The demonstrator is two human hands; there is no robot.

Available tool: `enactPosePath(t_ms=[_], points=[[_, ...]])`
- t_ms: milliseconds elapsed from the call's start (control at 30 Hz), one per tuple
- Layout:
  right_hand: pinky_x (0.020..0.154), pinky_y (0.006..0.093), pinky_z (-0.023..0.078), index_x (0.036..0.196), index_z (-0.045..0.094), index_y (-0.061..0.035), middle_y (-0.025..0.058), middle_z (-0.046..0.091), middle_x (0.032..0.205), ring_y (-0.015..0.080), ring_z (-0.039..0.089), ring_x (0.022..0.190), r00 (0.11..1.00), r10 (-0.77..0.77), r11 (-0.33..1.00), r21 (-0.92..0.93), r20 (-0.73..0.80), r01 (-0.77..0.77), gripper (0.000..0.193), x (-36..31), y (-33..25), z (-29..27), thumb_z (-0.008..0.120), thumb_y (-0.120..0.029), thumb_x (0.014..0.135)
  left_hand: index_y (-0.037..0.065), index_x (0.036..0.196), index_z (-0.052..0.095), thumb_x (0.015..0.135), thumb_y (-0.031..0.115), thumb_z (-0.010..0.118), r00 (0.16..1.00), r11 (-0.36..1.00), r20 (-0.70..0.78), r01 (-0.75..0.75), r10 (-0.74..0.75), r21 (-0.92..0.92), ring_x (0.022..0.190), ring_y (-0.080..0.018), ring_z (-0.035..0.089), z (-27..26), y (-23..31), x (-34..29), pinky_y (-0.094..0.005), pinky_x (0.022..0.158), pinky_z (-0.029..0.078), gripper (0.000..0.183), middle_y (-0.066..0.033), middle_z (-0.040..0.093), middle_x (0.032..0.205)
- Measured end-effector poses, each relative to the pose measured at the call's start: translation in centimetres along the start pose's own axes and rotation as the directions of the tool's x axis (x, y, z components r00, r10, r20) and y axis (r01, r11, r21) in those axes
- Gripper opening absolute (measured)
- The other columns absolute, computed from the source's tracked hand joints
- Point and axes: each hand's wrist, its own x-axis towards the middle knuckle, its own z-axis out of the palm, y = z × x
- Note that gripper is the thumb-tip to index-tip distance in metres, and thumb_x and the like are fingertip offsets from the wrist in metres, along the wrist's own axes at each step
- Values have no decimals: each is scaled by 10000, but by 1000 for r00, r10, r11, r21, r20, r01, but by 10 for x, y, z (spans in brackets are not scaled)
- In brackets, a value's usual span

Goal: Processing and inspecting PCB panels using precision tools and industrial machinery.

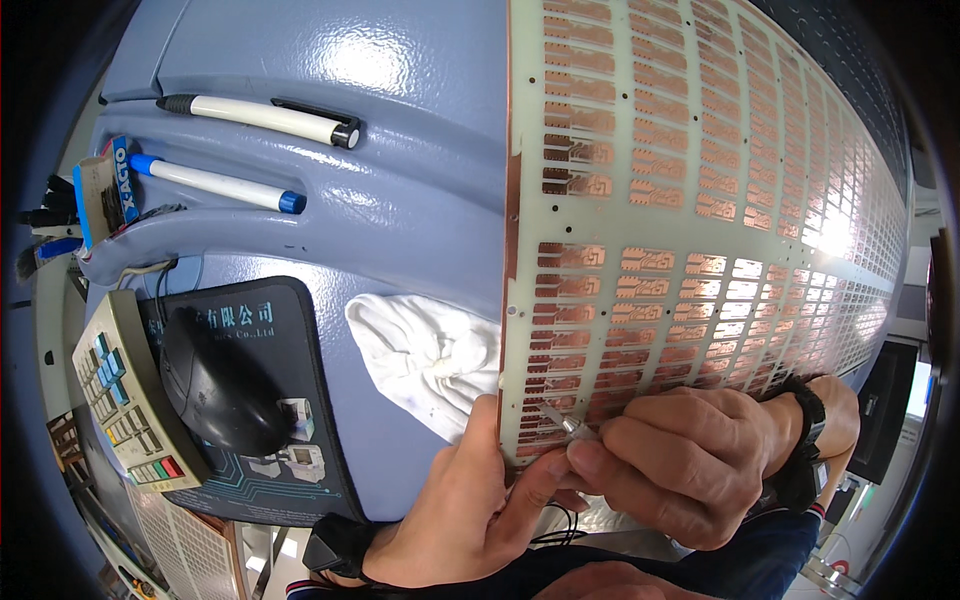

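Observation:
A large pale-green circuit board panel [620, 232], covered in rows of small copper patterns, lies across the right half of the view. My left hand [455, 515] grips its near left corner, with fingers along the left edge and the thumb by the near edge. In my right hand [690, 460] is a craft knife [576, 427], pinched between thumb and fingers close to its metal collar. Its pointed blade is at the copper patterns near that corner; whether the tip touches cannot be made out. Most of the knife's handle is hidden by the hand.
A crumpled white cloth [425, 355] lies left of the panel on the blue-grey surface [400, 180]. Farther left are a black mouse [215, 385] on a dark mouse pad [310, 400], a beige keypad [130, 400], a black-tipped pen [260, 118], a blue-capped marker [220, 184] and a small blue box [122, 185].

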Motion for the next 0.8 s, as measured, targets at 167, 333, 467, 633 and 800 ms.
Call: enactPosePath(t_ms=[167, 333, 467, 633, 800], points=[[373, 206, 399, 911, 703, 44, 79, 583, 804, 164, 596, 653, 1000, 21, 1000, 7, 3, -21, 296, -1, -2, 0, 786, -74, 653, -76, 1178, 357, 950, 46, 552, 1000, 999, 27, 1, -2, 52, 826, -261, 718, -1, -1, 0, -339, 682, 569, 324, -206, 681, 915], [603, 236, 525, 875, 712, 25, 87, 601, 847, 183, 588, 738, 1000, -12, 1000, -6, 24, 12, 349, -3, -2, -3, 663, -109, 557, -71, 1171, 367, 949, 43, 551, 1000, 998, 20, -5, 3, 61, 819, -260, 719, -3, 2, -3, -335, 681, 566, 310, -199, 684, 916], [581, 248, 527, 882, 716, 20, 87, 600, 848, 184, 589, 722, 998, 46, 992, 117, -38, -41, 353, -4, 4, -2, 661, -102, 556, -61, 1159, 383, 950, 37, 547, 999, 1000, 48, -15, 15, -1, 833, -256, 717, -4, -4, 0, -337, 687, 562, 283, -186, 688, 916], [552, 257, 522, 911, 713, 35, 89, 602, 848, 195, 590, 675, 1000, -2, 985, 171, 18, -1, 359, -5, 9, -7, 689, -92, 576, -53, 1154, 394, 946, 32, 557, 999, 1000, 46, 28, -28, -11, 847, -254, 715, -4, -1, 1, -332, 696, 558, 278, -181, 688, 931], [555, 262, 524, 915, 711, 37, 92, 603, 850, 192, 589, 687, 999, 38, 987, 159, -18, -35, 362, -5, 8, -6, 698, -92, 578, -56, 1158, 397, 941, 30, 567, 999, 1000, 27, 18, -17, -6, 838, -249, 713, -3, -3, 0, -328, 700, 556, 288, -183, 681, 946]])
